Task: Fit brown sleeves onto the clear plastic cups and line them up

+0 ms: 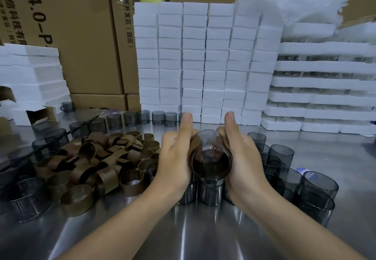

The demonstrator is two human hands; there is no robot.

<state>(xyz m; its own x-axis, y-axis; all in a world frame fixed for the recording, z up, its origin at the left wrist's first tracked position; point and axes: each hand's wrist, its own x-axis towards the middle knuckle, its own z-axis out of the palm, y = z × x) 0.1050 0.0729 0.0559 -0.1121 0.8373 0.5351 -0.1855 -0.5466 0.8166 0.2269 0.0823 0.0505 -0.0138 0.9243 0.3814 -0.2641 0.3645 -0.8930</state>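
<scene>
The smoky clear plastic cup (211, 159) in work is held tilted above the shiny steel surface (203, 231), mouth toward the camera, with a brown paper sleeve (195, 144) partly round it and seemingly not yet seated. The left hand (175, 158) and right hand (244, 158) clasp it from either side, fingers curled round, thumbs straight up. Much seems left: a heap of loose brown sleeves (97, 158) lies to the left, and bare cups (284, 164) crowd the right and stand just under the hands. A row of grey cups (142, 117) lines the far edge; whether any wear sleeves I cannot tell. Stacked white foam blocks (203, 62) and cardboard boxes (81, 35) wall the back.
</scene>
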